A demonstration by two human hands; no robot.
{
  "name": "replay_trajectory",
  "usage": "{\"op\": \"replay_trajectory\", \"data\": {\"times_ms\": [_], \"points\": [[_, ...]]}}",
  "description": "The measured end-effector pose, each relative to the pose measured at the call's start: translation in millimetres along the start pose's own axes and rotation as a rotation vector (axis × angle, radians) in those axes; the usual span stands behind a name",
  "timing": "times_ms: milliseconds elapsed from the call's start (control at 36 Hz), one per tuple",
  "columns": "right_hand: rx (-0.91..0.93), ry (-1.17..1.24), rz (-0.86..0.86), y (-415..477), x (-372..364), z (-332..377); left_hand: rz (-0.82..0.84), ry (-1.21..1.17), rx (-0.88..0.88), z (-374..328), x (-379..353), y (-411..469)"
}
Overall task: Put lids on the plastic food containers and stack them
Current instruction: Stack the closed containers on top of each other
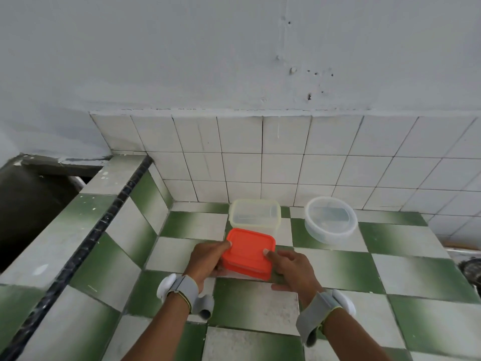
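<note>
A square container with an orange lid (pixel 248 250) rests on the green-and-white tiled counter (pixel 338 267). My left hand (pixel 207 260) grips its left side, thumb on the lid's far left corner. My right hand (pixel 292 269) holds its right side, thumb pressing on the lid's top. Behind it stands a clear square container (pixel 254 213) with a clear lid on it. To the right sits a clear round container (pixel 330 220) with a clear lid on top.
A white tiled wall (pixel 260 157) backs the counter. A raised tiled ledge (pixel 86 230) with a dark strip runs along the left, with a dark opening (pixel 31 204) beyond it. A dark object (pixel 472 269) shows at the counter's right edge.
</note>
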State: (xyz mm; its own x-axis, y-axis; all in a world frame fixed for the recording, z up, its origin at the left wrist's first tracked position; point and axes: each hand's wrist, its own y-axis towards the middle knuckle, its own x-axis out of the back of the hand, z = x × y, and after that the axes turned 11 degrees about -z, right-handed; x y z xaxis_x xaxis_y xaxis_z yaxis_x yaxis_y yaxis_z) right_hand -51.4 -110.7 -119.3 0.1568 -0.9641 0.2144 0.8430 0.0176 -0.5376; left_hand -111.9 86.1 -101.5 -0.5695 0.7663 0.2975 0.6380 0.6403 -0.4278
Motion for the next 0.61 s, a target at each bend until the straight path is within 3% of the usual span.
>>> {"op": "replay_trajectory", "data": {"times_ms": [194, 444, 611], "points": [[0.017, 0.131, 0.073, -6.1, 3.8, -11.4, 0.006, -0.181, 0.143, 10.2, 9.2, -15.9], [0.220, 0.171, 0.103, -4.7, 19.8, 70.8, 0.059, -0.273, -0.003, -56.3, 13.8, -3.2], [0.182, 0.198, 0.033, 39.2, 14.3, 106.5, 0.050, -0.260, 0.038, -91.9, -7.6, 29.0]]}}
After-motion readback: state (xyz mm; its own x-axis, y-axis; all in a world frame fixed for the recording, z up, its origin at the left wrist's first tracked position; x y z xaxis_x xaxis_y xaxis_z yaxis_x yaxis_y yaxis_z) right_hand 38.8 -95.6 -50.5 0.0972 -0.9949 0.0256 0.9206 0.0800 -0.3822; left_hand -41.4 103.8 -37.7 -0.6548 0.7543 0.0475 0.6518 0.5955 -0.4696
